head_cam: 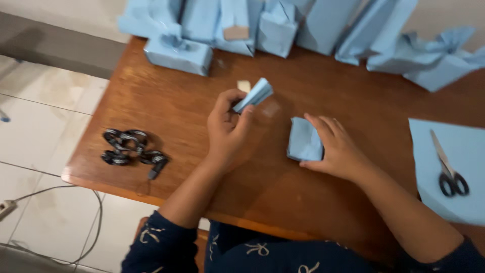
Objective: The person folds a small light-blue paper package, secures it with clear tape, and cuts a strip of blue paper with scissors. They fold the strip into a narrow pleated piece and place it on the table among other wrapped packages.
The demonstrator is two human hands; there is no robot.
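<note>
My left hand [228,130] is raised over the middle of the wooden table [192,101] and pinches a small folded piece of light blue paper [254,94] between thumb and fingers. My right hand [337,147] rests flat on the table to the right, its fingers laid on a small parcel wrapped in light blue paper [302,140]. A strip of clear tape [270,108] seems to hang near the folded paper, though it is blurred.
Several parcels wrapped in light blue paper [178,53] line the table's far edge. A sheet of blue paper [449,167] with black-handled scissors [449,169] on it lies at the right. A black lanyard [132,147] lies near the left edge. A cable [55,194] runs across the tiled floor.
</note>
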